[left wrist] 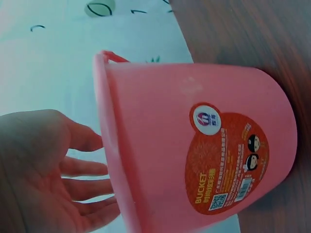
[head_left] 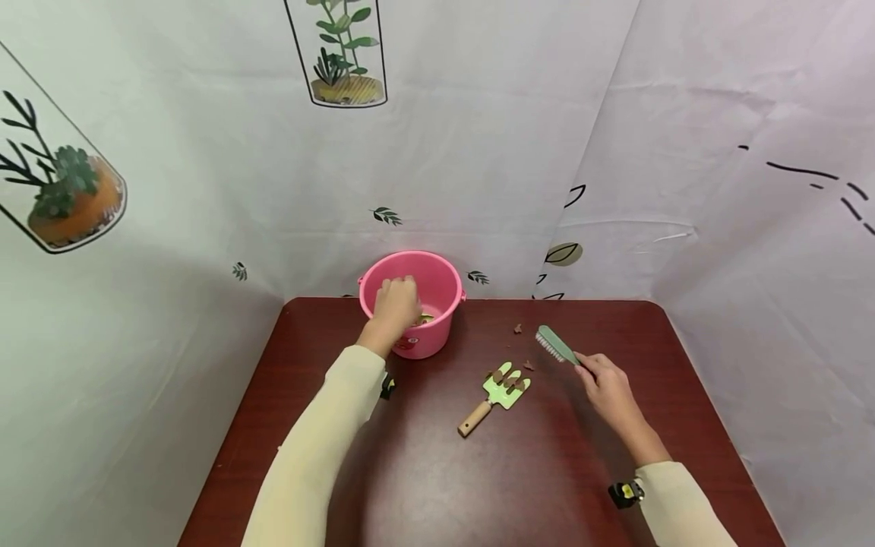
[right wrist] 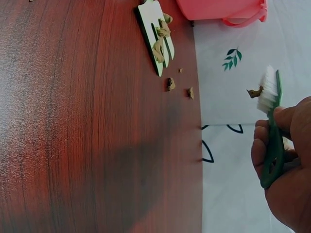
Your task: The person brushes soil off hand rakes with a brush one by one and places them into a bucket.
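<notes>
Gripping brush (head_left: 557, 344), bucket (left wrist: 155, 121) contents (head_left: 425, 319) partly hidden

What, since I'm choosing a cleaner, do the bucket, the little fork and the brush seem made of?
Bucket: most likely plastic, smooth, evenly pink with a thick moulded-looking rim.
Fork: thin, glossy green head, perhaps painted metal, possibly plastic; the pale brown handle looks like smooth wood.
Brush: smooth green body, probably plastic; fine white bristles look synthetic, though natural fibre is possible.

In the wrist views, the bucket (left wrist: 150, 107) hides the left hand's (left wrist: 51, 165) fingertips; the edge crops the fork (right wrist: 149, 17).
</notes>
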Motion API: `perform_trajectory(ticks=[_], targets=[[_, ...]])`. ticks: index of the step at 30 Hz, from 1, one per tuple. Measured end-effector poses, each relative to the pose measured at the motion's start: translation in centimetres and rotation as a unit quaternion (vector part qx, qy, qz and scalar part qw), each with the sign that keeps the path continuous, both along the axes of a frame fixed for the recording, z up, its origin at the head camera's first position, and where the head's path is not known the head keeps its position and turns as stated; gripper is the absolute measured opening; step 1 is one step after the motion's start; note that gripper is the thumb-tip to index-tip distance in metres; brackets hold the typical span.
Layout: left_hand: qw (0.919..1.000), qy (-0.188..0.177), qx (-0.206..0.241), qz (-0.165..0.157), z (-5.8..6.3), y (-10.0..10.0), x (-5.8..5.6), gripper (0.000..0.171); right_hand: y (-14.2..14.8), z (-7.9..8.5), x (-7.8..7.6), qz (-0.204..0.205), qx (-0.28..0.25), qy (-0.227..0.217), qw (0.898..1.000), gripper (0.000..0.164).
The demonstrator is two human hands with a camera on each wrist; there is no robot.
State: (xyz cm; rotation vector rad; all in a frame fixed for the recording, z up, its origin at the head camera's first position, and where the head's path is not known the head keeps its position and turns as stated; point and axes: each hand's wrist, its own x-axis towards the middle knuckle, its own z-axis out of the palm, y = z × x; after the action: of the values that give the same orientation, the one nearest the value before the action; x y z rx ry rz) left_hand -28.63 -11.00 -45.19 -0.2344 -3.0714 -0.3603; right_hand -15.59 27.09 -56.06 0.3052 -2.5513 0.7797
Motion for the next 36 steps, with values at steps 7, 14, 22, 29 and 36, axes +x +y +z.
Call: perform_trajectory(ticks=[7,14,22,29,36], targets=[[0.9884,0.144,0.011,-0.046,-0.5,0.9,1.8,0.042,0.2,-0.1,0.0,-0.004,0.001,0.002,1.0,0.025],[0.9625,0.246,0.02,-0.113,-1.3,1.9,3.3,0.052,0.3,-0.1,0.0,-0.008,-0.002,-0.006,1.0,0.026],[0.9108,0.36,0.031,-0.2,-2.2,2.7,4.5,0.053,0.4,-0.2,0.1,-0.01,0.0,-0.019,1.0,0.026],[0.8811,0.397,0.026,-0.256,-3.5,3.7,5.6,0.05,0.3,-0.3,0.0,-0.008,0.0,-0.009,1.0,0.027],[0.8725,0.39,0.019,-0.294,-5.5,4.7,6.7,0.047,0.2,-0.2,0.1,-0.006,-0.001,-0.007,1.0,0.026]])
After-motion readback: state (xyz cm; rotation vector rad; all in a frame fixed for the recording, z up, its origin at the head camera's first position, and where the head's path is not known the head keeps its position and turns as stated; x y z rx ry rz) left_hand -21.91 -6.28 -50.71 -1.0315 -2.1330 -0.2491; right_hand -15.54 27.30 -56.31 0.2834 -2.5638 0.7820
